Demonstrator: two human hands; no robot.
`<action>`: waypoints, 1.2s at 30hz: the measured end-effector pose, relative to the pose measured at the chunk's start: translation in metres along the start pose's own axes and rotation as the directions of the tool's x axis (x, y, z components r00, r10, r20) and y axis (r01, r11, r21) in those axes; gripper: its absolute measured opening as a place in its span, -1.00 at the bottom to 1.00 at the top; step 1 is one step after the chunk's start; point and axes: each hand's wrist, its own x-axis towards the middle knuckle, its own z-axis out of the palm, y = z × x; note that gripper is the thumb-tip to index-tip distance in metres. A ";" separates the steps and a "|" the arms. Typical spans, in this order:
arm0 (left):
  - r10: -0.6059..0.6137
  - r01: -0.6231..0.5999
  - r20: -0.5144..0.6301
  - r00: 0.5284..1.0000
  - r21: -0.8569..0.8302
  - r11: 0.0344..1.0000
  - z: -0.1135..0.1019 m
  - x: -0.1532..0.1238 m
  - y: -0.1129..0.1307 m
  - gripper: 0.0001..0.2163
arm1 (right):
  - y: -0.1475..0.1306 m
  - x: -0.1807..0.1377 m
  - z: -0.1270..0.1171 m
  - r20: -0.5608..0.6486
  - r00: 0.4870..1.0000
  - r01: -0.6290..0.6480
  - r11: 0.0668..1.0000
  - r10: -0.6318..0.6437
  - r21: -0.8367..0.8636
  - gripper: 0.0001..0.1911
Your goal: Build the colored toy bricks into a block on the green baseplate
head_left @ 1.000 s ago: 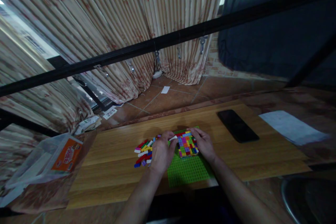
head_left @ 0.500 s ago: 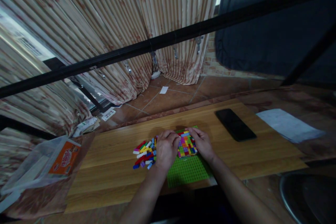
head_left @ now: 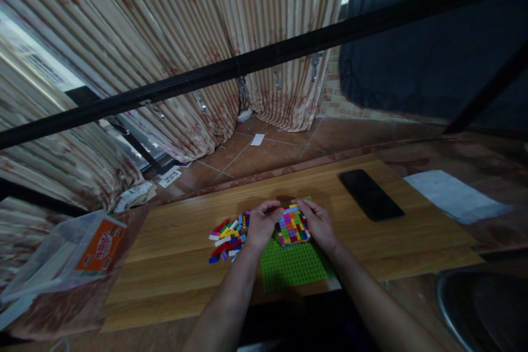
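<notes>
A many-coloured block of toy bricks [head_left: 293, 228] sits over the far part of a green studded baseplate [head_left: 292, 270]. Along its left edge my left hand [head_left: 262, 224] is curled, thumb reaching the top left corner and the fingers bent behind it. My right hand [head_left: 319, 224] grips the right edge, its fingers bent over the far right corner. Whether a single small brick lies between the fingertips is too small to tell. Just left of my left hand lies a heap of loose toy bricks [head_left: 227, 241] in red, blue, white, yellow and other colours.
On the wooden board [head_left: 173, 269] a black phone [head_left: 370, 195] lies to the right, with white paper [head_left: 456, 195] beyond it. A clear plastic box [head_left: 53, 264] with an orange label stands at the far left. A dark bar [head_left: 181, 82] crosses before the curtains.
My left hand has shifted slightly left and away from me, its thumb now at the block's left edge, so more of the block shows. My right hand stays nearly in place.
</notes>
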 end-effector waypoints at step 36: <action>-0.014 0.025 0.044 0.999 -0.268 0.963 0.002 -0.010 -0.025 -0.70 | 0.003 0.000 -0.002 -0.006 1.000 -0.014 1.000 0.014 0.002 -0.52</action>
